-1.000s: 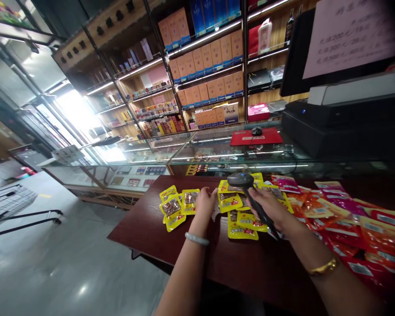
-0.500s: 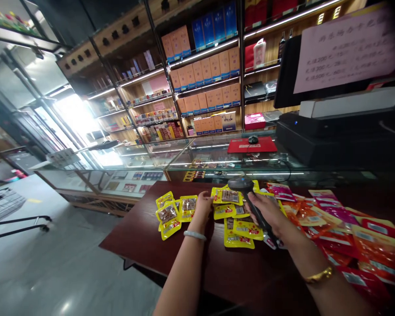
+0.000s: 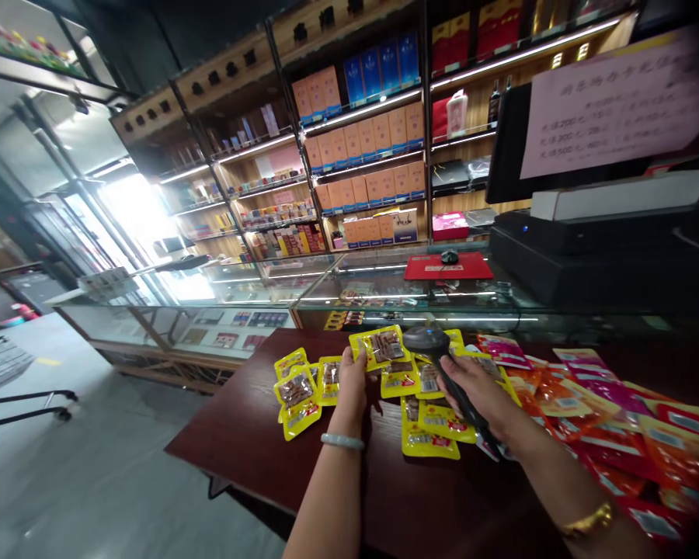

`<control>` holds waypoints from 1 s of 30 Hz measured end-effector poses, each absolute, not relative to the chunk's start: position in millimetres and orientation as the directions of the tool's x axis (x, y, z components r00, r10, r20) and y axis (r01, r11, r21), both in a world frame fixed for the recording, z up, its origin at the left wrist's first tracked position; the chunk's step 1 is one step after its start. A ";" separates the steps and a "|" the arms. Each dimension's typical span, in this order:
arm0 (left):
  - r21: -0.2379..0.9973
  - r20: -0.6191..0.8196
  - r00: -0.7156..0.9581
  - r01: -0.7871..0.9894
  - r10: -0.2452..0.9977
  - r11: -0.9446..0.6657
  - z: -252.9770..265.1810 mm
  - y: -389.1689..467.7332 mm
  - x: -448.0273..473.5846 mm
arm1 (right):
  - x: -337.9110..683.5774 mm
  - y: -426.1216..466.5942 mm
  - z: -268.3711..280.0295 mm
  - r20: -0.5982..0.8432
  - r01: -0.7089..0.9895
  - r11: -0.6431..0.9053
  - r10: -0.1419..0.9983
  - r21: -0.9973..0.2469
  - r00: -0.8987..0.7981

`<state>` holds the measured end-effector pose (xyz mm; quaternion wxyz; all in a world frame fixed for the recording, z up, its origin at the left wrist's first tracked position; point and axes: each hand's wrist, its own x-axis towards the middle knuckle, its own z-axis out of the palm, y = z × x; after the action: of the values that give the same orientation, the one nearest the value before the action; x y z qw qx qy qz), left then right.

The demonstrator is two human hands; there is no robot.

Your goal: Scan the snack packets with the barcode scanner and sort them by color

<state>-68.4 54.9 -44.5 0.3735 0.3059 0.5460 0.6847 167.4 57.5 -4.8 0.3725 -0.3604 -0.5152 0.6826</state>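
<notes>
Between the fingers of my left hand (image 3: pixel 354 382) is the left end of a yellow snack packet (image 3: pixel 380 347) with a clear window showing brown sticks. My right hand (image 3: pixel 478 388) is wrapped round the handle of a black barcode scanner (image 3: pixel 428 341), whose head sits just right of that packet. Beneath and in front of the scanner lie several more yellow packets (image 3: pixel 431 442), overlapping on the dark wooden table (image 3: pixel 256 466). To the left of my left hand is a smaller cluster of yellow packets (image 3: pixel 297 388).
Red, orange and pink packets (image 3: pixel 606 419) are heaped at the right. Behind the table stands a glass display counter (image 3: pixel 320 299) with a red mat (image 3: pixel 448 266) and a mouse (image 3: pixel 449 256). A monitor (image 3: pixel 509 147) with a pink paper rises at right; a shopping cart (image 3: pixel 17 373) is at left.
My left hand has taken hold of a yellow packet and lifted it slightly, shifting it left from the pile. My right hand still holds the scanner near it. The view has tilted slightly.
</notes>
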 end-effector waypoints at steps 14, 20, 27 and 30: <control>0.909 0.141 -0.771 -0.148 0.621 -0.390 -28.0 43.2 -84.7 | 160.9 44.2 -3.1 -0.066 -0.159 -0.174 0.847 -0.972 -0.528; 0.774 -0.101 -0.783 -0.450 0.614 -0.445 -24.7 44.8 -84.9 | 161.7 44.3 -0.9 -0.066 -0.164 -0.175 0.851 -0.971 -0.522; 0.762 0.173 -0.569 0.594 0.804 0.257 -43.4 47.1 -43.8 | 164.6 47.0 -1.9 -0.084 -0.164 -0.195 0.852 -0.967 -0.516; 0.462 0.226 -0.479 0.820 0.849 0.339 -49.6 46.7 -32.5 | 164.9 49.8 -4.0 -0.086 -0.169 -0.199 0.854 -0.965 -0.513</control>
<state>-32.5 46.7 -49.6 0.0273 0.5099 0.8179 0.2652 164.9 49.8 -4.0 0.3655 -0.3315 -0.5167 0.6997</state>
